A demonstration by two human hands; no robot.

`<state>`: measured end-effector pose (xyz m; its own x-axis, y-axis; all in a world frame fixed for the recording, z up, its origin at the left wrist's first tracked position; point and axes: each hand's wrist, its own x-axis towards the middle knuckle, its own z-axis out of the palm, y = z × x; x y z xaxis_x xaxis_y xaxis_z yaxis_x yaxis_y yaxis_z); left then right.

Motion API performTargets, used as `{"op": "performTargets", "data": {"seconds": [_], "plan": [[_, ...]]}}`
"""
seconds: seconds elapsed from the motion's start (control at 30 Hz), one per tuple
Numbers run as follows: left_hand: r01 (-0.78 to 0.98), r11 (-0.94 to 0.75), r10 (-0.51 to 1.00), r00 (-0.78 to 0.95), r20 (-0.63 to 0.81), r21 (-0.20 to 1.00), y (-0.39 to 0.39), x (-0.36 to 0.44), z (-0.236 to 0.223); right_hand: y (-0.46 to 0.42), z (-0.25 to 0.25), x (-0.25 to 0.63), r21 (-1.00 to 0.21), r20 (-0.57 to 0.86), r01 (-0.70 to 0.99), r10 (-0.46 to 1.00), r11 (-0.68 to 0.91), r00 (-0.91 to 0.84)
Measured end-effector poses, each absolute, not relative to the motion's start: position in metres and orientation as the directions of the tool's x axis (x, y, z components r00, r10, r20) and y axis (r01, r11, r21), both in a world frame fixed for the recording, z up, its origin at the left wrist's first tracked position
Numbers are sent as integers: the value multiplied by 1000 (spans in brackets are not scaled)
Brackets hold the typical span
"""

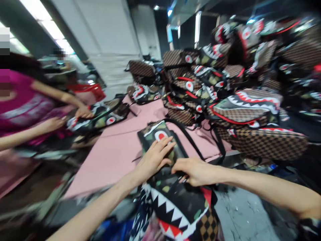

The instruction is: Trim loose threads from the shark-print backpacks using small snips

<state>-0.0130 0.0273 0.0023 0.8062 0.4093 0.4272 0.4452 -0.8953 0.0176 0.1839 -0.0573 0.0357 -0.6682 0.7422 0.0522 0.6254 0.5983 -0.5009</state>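
Observation:
A backpack with a camouflage top, white shark teeth and a brown check panel lies before me, its lower end nearest my body. On its upper part, over a red-and-white eye, my left hand rests flat with fingers spread. Curled at the backpack's right edge, my right hand pinches something small and dark; a bit of metal shows below its fingertips, too blurred to name. A black strap loops away from the backpack across the pink table top.
Piled at the right are several similar shark-print bags, some overhanging the table edge. More bags stand at the back. At the left, a co-worker in a magenta shirt handles another camouflage bag. A white pillar rises behind.

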Motion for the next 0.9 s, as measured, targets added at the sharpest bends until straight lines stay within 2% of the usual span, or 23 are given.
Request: {"op": "performTargets", "data": {"seconds": [0.1, 0.23, 0.33, 0.4, 0.47, 0.53, 0.6, 0.73, 0.9], "plan": [[456, -875, 477, 755, 450, 162, -1, -33, 8, -69, 24, 192, -514, 121, 640, 786, 572, -606], [544, -773, 631, 711, 311, 326, -45, -36, 4, -87, 6, 193, -528, 254, 577, 765, 623, -592], [557, -726, 684, 647, 337, 404, -66, -30, 0, -99, -4, 189, -468, 371, 579, 743, 668, -557], [592, -697, 718, 577, 390, 406, -78, -25, -7, -106, -10, 187, -376, 425, 615, 718, 694, -551], [634, -674, 733, 511, 449, 379, -89, -21, -20, -114, -17, 186, -231, 454, 657, 676, 718, -580], [647, -682, 707, 467, 531, 340, -101, -18, -38, -123, -25, 185, -81, 465, 690, 640, 719, -612], [626, -721, 637, 428, 641, 298, -110, -20, -58, -133, -33, 185, -9, 465, 688, 612, 726, -640], [551, -805, 505, 443, 741, 219, -118, -29, -83, -146, -42, 185, -25, 464, 665, 598, 746, -653], [508, -827, 491, 446, 748, 240, -117, -35, -89, -148, -42, 187, -55, 463, 638, 585, 768, -666]]}}
